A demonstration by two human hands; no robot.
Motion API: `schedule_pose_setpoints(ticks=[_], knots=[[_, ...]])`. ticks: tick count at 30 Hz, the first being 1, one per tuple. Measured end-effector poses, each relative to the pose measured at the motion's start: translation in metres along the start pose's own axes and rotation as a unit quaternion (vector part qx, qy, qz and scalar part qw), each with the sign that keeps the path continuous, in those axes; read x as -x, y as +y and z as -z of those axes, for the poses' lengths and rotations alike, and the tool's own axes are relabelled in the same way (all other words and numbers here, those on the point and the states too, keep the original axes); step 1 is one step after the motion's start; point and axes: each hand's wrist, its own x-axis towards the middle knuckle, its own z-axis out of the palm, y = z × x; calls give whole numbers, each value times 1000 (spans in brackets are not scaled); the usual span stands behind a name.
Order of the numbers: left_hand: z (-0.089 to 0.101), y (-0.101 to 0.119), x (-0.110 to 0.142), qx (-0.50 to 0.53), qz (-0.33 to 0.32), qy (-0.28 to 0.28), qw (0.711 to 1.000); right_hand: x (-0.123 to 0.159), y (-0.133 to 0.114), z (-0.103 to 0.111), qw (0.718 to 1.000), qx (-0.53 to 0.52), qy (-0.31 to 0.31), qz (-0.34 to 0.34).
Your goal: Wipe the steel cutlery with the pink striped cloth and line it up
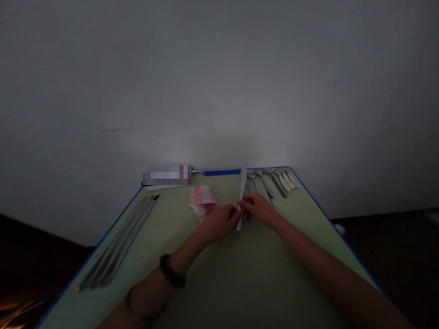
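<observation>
Two hands in close, L hand (223,220) & R hand (257,207), fingers nearly closed, pinching a pale strip (243,183), prob. for steadiness, w/ cutlery (276,184) nearby.

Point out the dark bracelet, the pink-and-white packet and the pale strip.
Dark bracelet (168,273), head view: middle of its band.
Pink-and-white packet (203,195), head view: its upper part.
Pale strip (243,183), head view: its upper length.
</observation>
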Motion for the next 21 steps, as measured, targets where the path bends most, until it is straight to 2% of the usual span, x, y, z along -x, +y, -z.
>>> schedule_pose_setpoints(ticks=[3,6,10,13,15,18,21], knots=[[-3,-1,-8,-12,15,-10,1000,-8,1,8,996,83,-19,13],[-5,-5,-18,4,27,-51,998,-10,0,16,973,218,3,76],[-4,-14,-32,21,35,-65,997,3,0,25,914,377,43,145],[-4,-19,-43,7,36,-45,998,14,6,28,853,473,85,201],[-4,-19,-50,-9,34,-29,999,17,12,29,830,504,96,218],[-6,-18,-58,-26,30,-23,999,17,19,27,821,517,106,218],[-9,-16,-60,-29,35,-43,998,15,23,26,822,518,106,212]])
